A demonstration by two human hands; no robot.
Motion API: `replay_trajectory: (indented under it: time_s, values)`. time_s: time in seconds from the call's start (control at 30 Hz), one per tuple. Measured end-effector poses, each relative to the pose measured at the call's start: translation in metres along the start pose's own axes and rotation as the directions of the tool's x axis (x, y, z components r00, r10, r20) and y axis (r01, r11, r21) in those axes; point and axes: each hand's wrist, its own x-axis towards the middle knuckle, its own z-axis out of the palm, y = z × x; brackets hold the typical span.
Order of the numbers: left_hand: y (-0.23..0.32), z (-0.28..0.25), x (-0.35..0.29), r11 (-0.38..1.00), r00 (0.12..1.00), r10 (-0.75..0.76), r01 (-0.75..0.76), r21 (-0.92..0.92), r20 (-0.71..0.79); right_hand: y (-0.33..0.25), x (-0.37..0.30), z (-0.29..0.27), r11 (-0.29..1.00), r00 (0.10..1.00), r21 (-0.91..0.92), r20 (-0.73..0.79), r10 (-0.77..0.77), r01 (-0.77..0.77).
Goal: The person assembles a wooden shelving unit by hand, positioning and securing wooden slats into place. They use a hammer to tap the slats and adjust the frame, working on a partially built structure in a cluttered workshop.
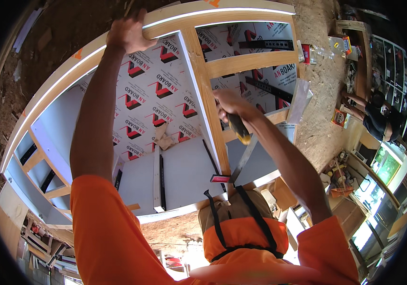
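A large cabinet with a light wooden face frame (241, 17) is in front of me, its compartments opening toward me. My left hand (130, 34) grips the top rail at the far side, thumb spread along the inner edge. My right hand (232, 102) is closed around a yellow-and-black-handled hand tool (239, 129), beside the wooden divider post (207, 99). The tool's working end is hidden by my fingers. Below it, a flat metal strip (245, 159) and a red-and-black piece (221, 178) are close to my waist.
Black drawer slides (269, 89) line the compartments, and scraps (164, 137) lie inside the cabinet. Small boxes (340, 118) stand on the dirt floor (315, 128) at right. Another person (379, 114) crouches farther right. Tools and wood offcuts (341, 175) are piled at lower right.
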Motion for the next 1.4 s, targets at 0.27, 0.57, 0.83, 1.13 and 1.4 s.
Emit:
replay_trajectory:
  time_s: [0.27, 0.57, 0.83, 1.13, 1.4]
  values:
    - [-0.004, 0.009, 0.0, 0.998, 0.992, 0.046, -0.05, -0.026, -0.115, 0.013, -0.09, -0.012, 0.99, 0.995, 0.135, 0.089, -0.041, 0.029]
    - [-0.006, 0.018, 0.005, 0.997, 0.989, 0.072, -0.075, -0.019, -0.13, 0.007, -0.049, 0.001, 0.981, 0.985, 0.107, 0.041, -0.168, 0.163]
    - [-0.003, 0.008, 0.003, 0.996, 0.973, 0.087, -0.086, 0.015, -0.212, 0.022, -0.05, -0.002, 0.966, 0.979, 0.166, 0.011, -0.203, 0.198]
    - [0.001, 0.004, 0.004, 1.0, 1.0, 0.006, -0.006, -0.014, -0.023, 0.051, -0.03, -0.004, 0.785, 0.863, -0.367, 0.121, -0.491, 0.499]
    - [0.006, -0.01, 0.005, 1.0, 1.0, 0.005, -0.005, 0.03, 0.004, 0.006, -0.007, -0.007, 0.983, 0.981, 0.037, 0.07, -0.183, 0.181]
